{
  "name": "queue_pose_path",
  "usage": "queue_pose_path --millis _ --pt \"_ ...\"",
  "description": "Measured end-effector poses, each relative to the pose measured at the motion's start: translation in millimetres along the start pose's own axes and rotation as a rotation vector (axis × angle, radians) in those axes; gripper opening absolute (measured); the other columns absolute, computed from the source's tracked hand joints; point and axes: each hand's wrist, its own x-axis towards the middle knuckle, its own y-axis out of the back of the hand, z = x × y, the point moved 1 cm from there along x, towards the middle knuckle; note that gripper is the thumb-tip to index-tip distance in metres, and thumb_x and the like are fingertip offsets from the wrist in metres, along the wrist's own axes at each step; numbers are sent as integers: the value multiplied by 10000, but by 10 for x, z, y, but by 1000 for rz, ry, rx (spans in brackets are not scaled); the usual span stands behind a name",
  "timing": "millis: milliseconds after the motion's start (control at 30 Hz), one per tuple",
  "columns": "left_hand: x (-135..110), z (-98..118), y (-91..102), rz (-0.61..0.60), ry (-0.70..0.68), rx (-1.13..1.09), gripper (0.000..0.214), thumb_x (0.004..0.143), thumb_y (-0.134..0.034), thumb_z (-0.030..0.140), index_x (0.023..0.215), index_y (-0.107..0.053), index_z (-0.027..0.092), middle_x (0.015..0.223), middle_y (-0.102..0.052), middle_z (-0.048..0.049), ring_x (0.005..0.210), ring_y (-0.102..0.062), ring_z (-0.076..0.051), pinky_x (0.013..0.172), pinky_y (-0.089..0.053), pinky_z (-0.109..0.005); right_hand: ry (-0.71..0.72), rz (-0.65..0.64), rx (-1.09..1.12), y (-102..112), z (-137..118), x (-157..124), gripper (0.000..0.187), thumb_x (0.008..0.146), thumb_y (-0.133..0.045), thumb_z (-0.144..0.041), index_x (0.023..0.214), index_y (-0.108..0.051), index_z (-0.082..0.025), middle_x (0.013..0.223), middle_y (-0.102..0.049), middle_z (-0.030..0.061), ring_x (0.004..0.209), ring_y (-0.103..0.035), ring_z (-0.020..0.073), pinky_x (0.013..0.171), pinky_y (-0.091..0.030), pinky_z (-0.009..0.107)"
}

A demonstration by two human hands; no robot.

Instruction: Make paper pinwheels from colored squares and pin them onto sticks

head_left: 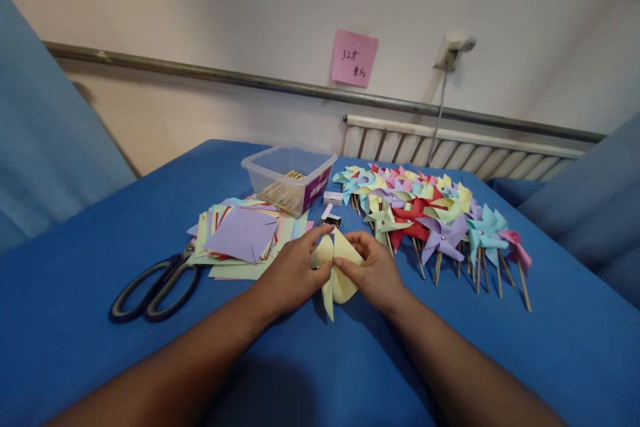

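Both my hands meet over a pale yellow paper pinwheel (337,273) above the blue table (75,320). My left hand (293,270) pinches its left folds, thumb and forefinger closed on the paper. My right hand (373,270) grips the right side, fingers curled on the folded corners at its middle. The paper's lower point hangs down between my wrists.
A stack of coloured paper squares (243,237) lies left of my hands, black scissors (155,287) further left. A clear plastic box (290,180) with wooden sticks stands behind. Several finished pinwheels on sticks (440,220) lie to the right. A pink note (354,58) hangs on the wall.
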Motion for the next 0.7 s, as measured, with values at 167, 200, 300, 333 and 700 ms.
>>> queue_pose_path --millis 167,200,300,333,700 --pt "51 -33 -37 -1 223 -346 692 683 -660 305 1321 -433 160 964 -689 -79 821 -646 -224 732 -484 -332 0 139 183 -24 44 28 302 629 -732 -242 864 -549 -195 767 -688 -16 634 -636 141 596 -500 257" --pt "61 -49 -51 -1 276 -434 708 668 -681 305 1314 -435 152 948 -691 -80 813 -648 -221 721 -485 -327 1 163 215 -26 47 32 312 624 -740 -251 865 -549 -194 775 -692 -12 641 -640 142 601 -504 259" --pt "73 -108 -106 -53 365 -667 583 656 -709 310 1186 -539 134 922 -691 -85 790 -647 -207 705 -480 -309 -10 212 290 -31 50 37 349 608 -760 -265 874 -547 -190 792 -703 -1 651 -649 149 601 -514 265" --pt "71 -131 -124 -81 381 -715 504 663 -706 324 1109 -582 124 887 -692 -85 759 -644 -201 684 -477 -304 -17 220 307 -34 51 35 358 604 -765 -267 876 -547 -188 792 -706 2 646 -650 150 596 -517 266" --pt "35 -219 -159 -48 478 -705 308 626 -729 385 706 -587 124 646 -637 -43 589 -579 -160 545 -393 -267 -160 162 478 -81 90 -12 412 568 -805 -279 887 -573 -160 748 -712 22 566 -651 160 560 -517 277"
